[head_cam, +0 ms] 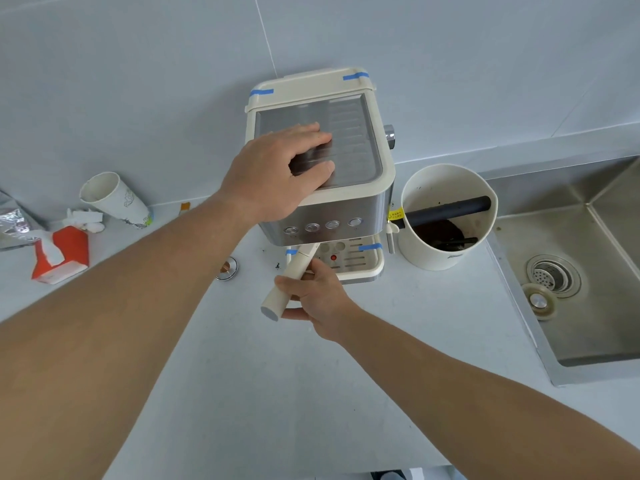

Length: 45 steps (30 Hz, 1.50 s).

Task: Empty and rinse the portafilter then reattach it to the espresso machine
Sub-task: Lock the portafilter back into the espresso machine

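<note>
The portafilter (290,281) sits under the front of the espresso machine (332,209), its cream handle running from the brew head, hidden beneath the button panel, out and down toward the person and to their left; the basket end is out of sight under the machine, so whether it is locked in or merely seated cannot be told. The right hand (313,296) lies against the right side of the handle near its free end, fingers curled round it in a loose closed grasp, thumb along the lower part. The left hand (277,174) rests flat on the machine's ridged top, fingers spread and slightly bent, pressing down as a brace. The right hand is thus the nearer and the only one on the handle; the left is well apart, above it. Because the long axis of the handle points obliquely left of the machine's centre line, the coming move is judged to be a swing of the handle about the brew head, with the left hand holding the body against that twist; its direction cannot be read here. To the right stand a knock box (448,216) holding dark grounds and, beyond it, the sink (588,271), both on the right hand's side of the counter (277,375).
</note>
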Each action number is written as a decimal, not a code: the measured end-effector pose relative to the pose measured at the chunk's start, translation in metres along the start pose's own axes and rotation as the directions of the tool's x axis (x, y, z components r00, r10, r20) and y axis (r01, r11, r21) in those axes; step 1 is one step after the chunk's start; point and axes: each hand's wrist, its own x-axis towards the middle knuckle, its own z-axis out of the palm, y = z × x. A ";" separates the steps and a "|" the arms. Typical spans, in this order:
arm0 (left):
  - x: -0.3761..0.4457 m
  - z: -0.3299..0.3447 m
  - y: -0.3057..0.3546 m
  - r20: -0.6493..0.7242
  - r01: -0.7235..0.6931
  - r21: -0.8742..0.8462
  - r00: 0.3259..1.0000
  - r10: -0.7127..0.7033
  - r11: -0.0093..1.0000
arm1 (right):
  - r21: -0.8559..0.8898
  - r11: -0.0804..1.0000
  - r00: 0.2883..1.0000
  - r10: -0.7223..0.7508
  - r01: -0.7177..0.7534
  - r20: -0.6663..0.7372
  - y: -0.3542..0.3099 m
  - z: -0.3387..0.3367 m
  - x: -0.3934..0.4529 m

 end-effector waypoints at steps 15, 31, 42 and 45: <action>-0.001 -0.003 0.005 0.008 -0.009 0.017 1.000 0.009 1.000 | 0.174 0.983 0.990 0.079 -0.058 -0.115 -0.009 0.044 0.023; 0.000 -0.003 0.004 0.009 -0.004 0.014 1.000 0.004 1.000 | 0.232 0.972 0.987 0.016 0.022 -0.159 0.000 0.051 0.021; 0.000 -0.002 0.005 0.001 -0.003 0.005 1.000 0.003 1.000 | 0.241 0.968 0.988 -0.040 0.076 -0.152 0.005 0.054 0.027; 0.000 -0.002 0.005 0.000 -0.002 0.003 1.000 0.002 1.000 | 0.258 0.961 0.983 -0.057 0.101 -0.175 0.003 0.058 0.032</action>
